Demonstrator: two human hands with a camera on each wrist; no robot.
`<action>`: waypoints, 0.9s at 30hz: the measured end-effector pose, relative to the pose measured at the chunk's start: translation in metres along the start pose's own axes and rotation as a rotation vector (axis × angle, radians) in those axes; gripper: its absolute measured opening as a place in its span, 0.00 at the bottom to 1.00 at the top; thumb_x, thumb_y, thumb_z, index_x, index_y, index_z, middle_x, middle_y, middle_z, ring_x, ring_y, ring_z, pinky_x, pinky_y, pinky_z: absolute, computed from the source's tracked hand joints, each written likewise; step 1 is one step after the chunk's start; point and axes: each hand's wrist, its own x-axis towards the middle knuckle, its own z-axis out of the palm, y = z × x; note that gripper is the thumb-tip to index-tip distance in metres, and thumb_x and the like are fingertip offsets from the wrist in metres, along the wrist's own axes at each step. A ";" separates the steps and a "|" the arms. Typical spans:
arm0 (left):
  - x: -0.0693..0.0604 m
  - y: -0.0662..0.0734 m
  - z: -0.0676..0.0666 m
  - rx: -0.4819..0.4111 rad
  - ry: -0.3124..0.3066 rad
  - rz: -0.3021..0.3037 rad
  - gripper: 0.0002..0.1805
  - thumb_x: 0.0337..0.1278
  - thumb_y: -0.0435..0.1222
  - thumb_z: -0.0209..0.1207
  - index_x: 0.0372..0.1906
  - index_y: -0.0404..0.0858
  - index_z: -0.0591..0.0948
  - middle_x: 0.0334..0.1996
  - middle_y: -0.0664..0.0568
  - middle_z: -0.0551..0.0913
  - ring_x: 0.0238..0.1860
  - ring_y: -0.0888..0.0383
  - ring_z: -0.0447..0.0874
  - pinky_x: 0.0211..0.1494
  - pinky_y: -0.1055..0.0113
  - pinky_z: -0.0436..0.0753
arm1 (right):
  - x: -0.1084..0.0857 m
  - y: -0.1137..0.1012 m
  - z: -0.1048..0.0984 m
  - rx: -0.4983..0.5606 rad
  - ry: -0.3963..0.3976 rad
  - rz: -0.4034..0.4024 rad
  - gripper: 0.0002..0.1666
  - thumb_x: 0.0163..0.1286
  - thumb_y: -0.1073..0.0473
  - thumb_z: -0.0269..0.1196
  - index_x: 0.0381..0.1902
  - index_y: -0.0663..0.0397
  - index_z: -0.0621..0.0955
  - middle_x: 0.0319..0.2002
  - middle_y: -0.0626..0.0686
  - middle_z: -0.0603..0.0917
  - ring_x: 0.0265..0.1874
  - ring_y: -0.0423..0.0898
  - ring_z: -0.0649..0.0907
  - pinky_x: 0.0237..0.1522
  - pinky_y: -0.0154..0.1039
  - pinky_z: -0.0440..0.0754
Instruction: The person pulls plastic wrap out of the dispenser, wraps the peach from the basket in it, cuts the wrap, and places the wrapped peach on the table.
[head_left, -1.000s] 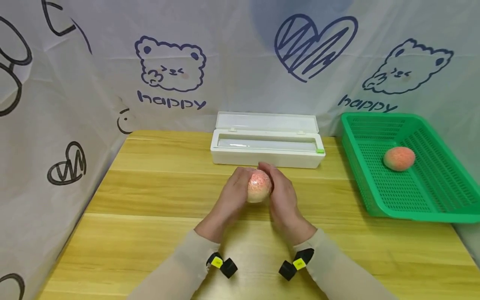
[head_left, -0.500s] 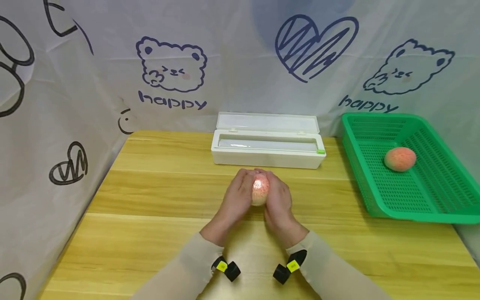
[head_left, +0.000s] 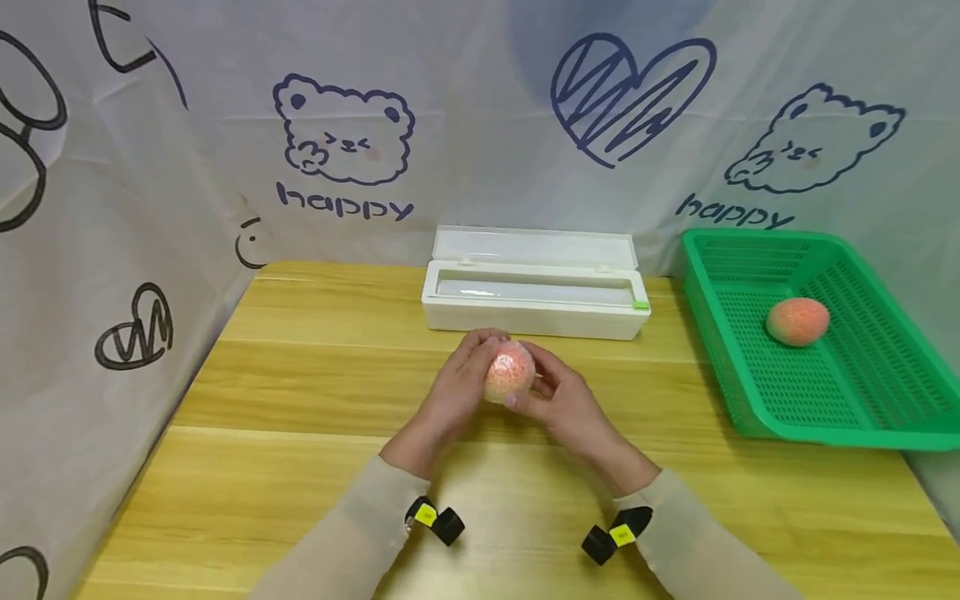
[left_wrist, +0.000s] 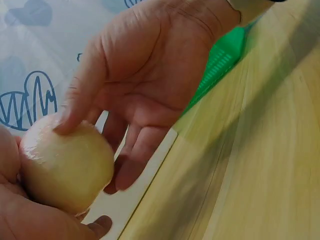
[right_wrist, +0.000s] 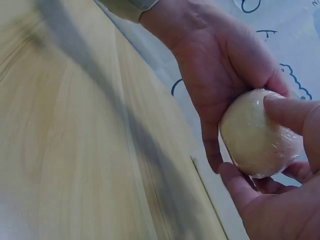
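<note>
Showing no clear long axis, the film-wrapped peach lies just right of the left hand, whose palm cups it closely, and left of the right hand, which pinches it with thumb and fingers, over the table, near the white box along its far edge.

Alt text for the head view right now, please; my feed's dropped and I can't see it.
A person's left hand and right hand hold a shiny pink-and-cream peach between them, over a wooden table. Beyond them sits a white box, lid open; to the right, a green basket holds a second peach.
</note>
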 end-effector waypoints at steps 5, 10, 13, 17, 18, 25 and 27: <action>-0.006 0.001 -0.017 0.243 -0.144 0.009 0.31 0.78 0.53 0.57 0.76 0.43 0.70 0.72 0.48 0.73 0.71 0.49 0.74 0.73 0.47 0.75 | -0.001 0.005 -0.002 -0.054 0.012 0.001 0.44 0.71 0.63 0.72 0.80 0.52 0.65 0.77 0.59 0.68 0.74 0.58 0.74 0.64 0.41 0.82; -0.011 0.003 -0.034 0.405 -0.301 0.050 0.46 0.63 0.45 0.74 0.81 0.42 0.64 0.78 0.48 0.66 0.71 0.45 0.74 0.69 0.48 0.80 | -0.002 0.011 -0.004 -0.074 0.026 0.016 0.44 0.70 0.64 0.73 0.79 0.55 0.67 0.76 0.60 0.70 0.70 0.59 0.77 0.62 0.40 0.83; -0.012 0.005 -0.039 0.471 -0.366 0.083 0.50 0.58 0.40 0.77 0.81 0.39 0.62 0.78 0.45 0.64 0.70 0.45 0.74 0.69 0.51 0.81 | -0.002 0.013 -0.003 -0.048 0.012 0.024 0.43 0.69 0.64 0.73 0.78 0.56 0.68 0.75 0.62 0.71 0.68 0.59 0.79 0.59 0.36 0.84; -0.015 0.007 -0.041 0.583 -0.349 0.133 0.52 0.57 0.37 0.78 0.82 0.40 0.61 0.76 0.42 0.67 0.68 0.47 0.75 0.68 0.50 0.80 | -0.002 0.014 -0.002 -0.010 -0.041 0.022 0.41 0.73 0.63 0.70 0.79 0.57 0.67 0.76 0.63 0.69 0.67 0.59 0.80 0.56 0.35 0.84; -0.015 0.006 -0.041 0.606 -0.336 0.142 0.52 0.57 0.37 0.78 0.82 0.40 0.61 0.75 0.43 0.68 0.67 0.47 0.76 0.68 0.50 0.80 | -0.002 0.013 -0.001 -0.003 -0.054 0.021 0.41 0.74 0.62 0.69 0.79 0.57 0.67 0.77 0.63 0.68 0.67 0.59 0.80 0.56 0.35 0.84; -0.015 0.002 -0.054 0.698 -0.295 0.185 0.45 0.57 0.36 0.77 0.78 0.39 0.67 0.69 0.43 0.72 0.64 0.49 0.77 0.69 0.48 0.78 | -0.003 0.011 -0.001 -0.002 -0.057 0.055 0.40 0.76 0.59 0.67 0.80 0.58 0.65 0.78 0.63 0.68 0.70 0.60 0.77 0.61 0.41 0.84; -0.013 0.001 -0.064 0.717 -0.279 0.175 0.43 0.57 0.35 0.76 0.76 0.38 0.69 0.70 0.43 0.72 0.65 0.48 0.77 0.70 0.47 0.78 | -0.003 0.011 -0.004 -0.033 -0.004 0.086 0.38 0.77 0.57 0.67 0.79 0.58 0.67 0.76 0.63 0.71 0.67 0.59 0.80 0.62 0.44 0.85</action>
